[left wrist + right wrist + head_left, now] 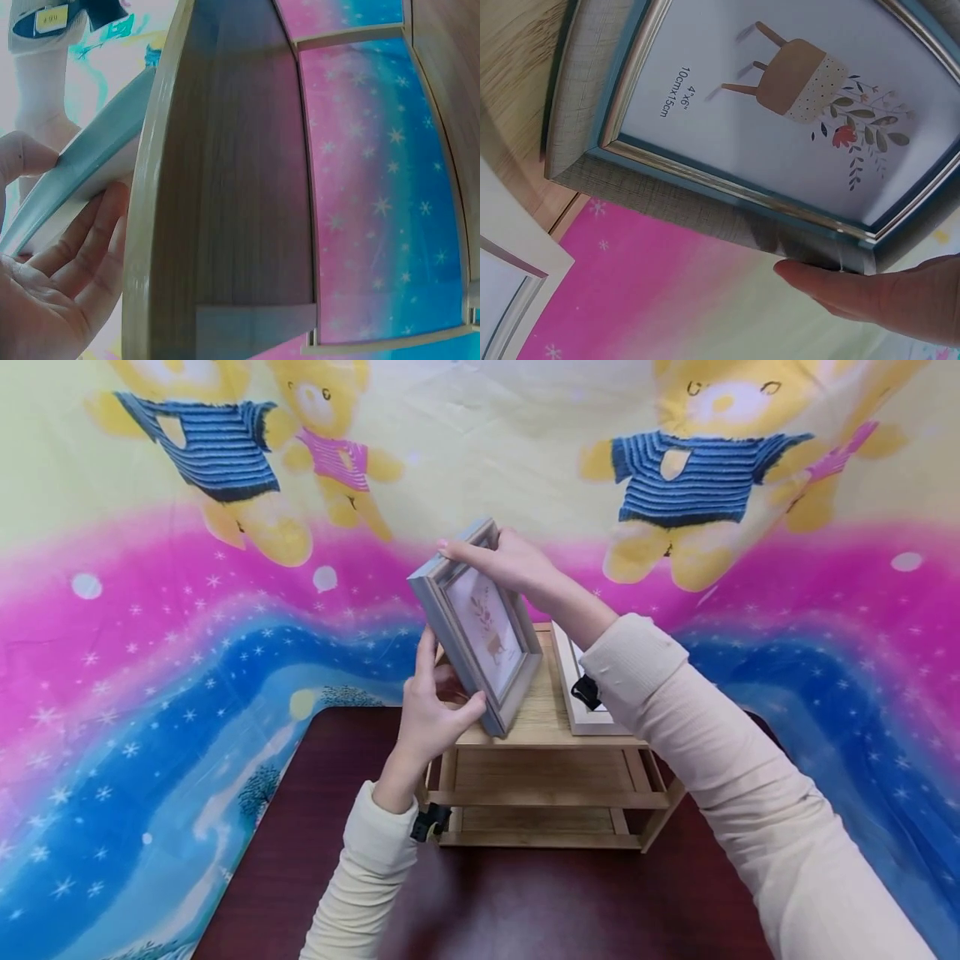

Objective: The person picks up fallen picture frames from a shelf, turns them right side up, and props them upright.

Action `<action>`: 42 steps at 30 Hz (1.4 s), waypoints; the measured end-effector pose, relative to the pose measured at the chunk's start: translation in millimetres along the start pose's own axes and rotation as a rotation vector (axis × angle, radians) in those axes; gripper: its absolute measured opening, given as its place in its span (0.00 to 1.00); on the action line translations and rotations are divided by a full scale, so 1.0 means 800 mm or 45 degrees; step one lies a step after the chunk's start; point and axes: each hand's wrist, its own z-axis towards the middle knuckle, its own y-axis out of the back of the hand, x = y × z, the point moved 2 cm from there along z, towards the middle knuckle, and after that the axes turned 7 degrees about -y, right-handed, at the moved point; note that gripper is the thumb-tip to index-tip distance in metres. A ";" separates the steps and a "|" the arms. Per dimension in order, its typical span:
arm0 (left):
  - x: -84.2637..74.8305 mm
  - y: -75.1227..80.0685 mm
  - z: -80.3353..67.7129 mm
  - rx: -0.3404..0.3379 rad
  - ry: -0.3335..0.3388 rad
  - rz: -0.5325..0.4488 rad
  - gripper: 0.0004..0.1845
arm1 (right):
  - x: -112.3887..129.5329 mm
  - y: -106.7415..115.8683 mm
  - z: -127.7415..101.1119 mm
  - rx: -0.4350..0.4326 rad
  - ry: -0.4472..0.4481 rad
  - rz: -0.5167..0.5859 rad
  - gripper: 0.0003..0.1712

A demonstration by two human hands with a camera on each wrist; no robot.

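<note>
1. Head view shows a grey wooden picture frame (480, 631) held tilted above a small wooden shelf (547, 777).
2. Her left hand (431, 714) grips its bottom corner.
3. Her right hand (510, 564) pinches its top edge.
4. A white frame (581, 710) lies on the shelf.

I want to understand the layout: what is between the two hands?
The grey frame, shown in the head view. The left hand holds its lower corner, the right hand its top edge, above the wooden shelf.

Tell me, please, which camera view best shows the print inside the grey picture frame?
The right wrist view: the grey picture frame fills it, with its chair-and-flowers print sharp. The head view shows the whole frame small; the left wrist view shows only its edge.
</note>
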 end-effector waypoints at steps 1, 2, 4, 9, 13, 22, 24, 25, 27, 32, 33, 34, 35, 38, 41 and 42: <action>-0.004 0.003 0.001 0.008 0.009 -0.001 0.48 | 0.001 -0.001 -0.001 -0.016 -0.003 -0.013 0.33; -0.005 0.005 0.002 0.019 0.017 0.001 0.47 | 0.002 -0.001 -0.002 -0.031 -0.007 -0.025 0.33; -0.007 0.008 0.003 0.034 0.031 0.006 0.47 | 0.004 -0.002 -0.004 -0.058 -0.021 -0.045 0.35; -0.006 0.013 0.006 0.070 0.052 0.004 0.46 | 0.005 -0.003 -0.004 -0.120 -0.098 -0.116 0.47; -0.006 0.016 0.008 0.088 0.060 0.016 0.46 | 0.005 -0.001 -0.004 -0.123 -0.115 -0.174 0.54; 0.027 0.018 0.000 0.088 0.089 0.016 0.50 | -0.014 0.024 0.004 0.156 0.134 -0.132 0.52; 0.036 0.020 -0.002 0.094 0.099 0.009 0.51 | -0.017 0.031 0.006 0.187 0.174 -0.159 0.55; 0.038 0.021 -0.003 0.098 0.102 0.002 0.51 | -0.019 0.034 0.007 0.197 0.181 -0.175 0.57; 0.042 0.024 -0.003 0.106 0.105 -0.013 0.51 | -0.021 0.040 0.008 0.208 0.200 -0.200 0.57; 0.047 0.033 -0.004 0.122 0.113 -0.059 0.50 | -0.028 0.049 0.010 0.249 0.226 -0.199 0.57; 0.047 0.035 -0.004 0.124 0.122 -0.068 0.49 | -0.029 0.051 0.010 0.257 0.230 -0.193 0.57; 0.047 0.036 -0.003 0.126 0.130 -0.076 0.49 | -0.030 0.052 0.009 0.263 0.230 -0.187 0.56; 0.047 0.038 -0.003 0.129 0.144 -0.075 0.49 | -0.031 0.053 0.008 0.266 0.234 -0.182 0.56; 0.047 0.043 -0.001 0.146 0.190 -0.067 0.48 | -0.035 0.057 0.007 0.261 0.245 -0.176 0.55; 0.039 0.046 0.002 0.178 0.213 -0.067 0.47 | -0.041 0.060 0.005 0.234 0.275 -0.194 0.51; 0.036 0.047 0.003 0.189 0.212 -0.077 0.47 | -0.043 0.062 0.004 0.219 0.287 -0.209 0.49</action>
